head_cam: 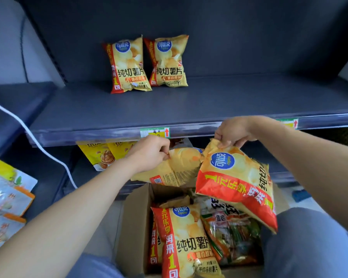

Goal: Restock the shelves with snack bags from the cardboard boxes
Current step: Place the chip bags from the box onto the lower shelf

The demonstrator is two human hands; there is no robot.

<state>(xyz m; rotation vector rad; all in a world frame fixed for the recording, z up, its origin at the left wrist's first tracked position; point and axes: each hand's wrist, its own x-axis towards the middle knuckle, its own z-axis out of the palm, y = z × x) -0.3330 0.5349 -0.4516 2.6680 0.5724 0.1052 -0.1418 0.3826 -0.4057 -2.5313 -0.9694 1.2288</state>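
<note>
Shelf (209, 105) bears two standing bags (129, 65); left hand (149, 153) and right hand (233, 131) fingers pinch a lifted bag (235, 177) each, probably shelved alongside next

Glossy foil chip bags (235, 189); matt cardboard box (133, 227); smooth shelf (109, 115).

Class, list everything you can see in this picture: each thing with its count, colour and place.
cardboard box: one, brown, open, bottom centre
shelved chip bags: two, yellow-red, upright on upper shelf
held chip bags: two, yellow-red, above the box
boxed chip bags: at least two, yellow-red, in the box
mixed snack pack: one, green-orange, in the box
nut bags: two, yellow, under the upper shelf
cable: one, white, left
hands: two; left hand and right hand each pinch a bag's top
</note>
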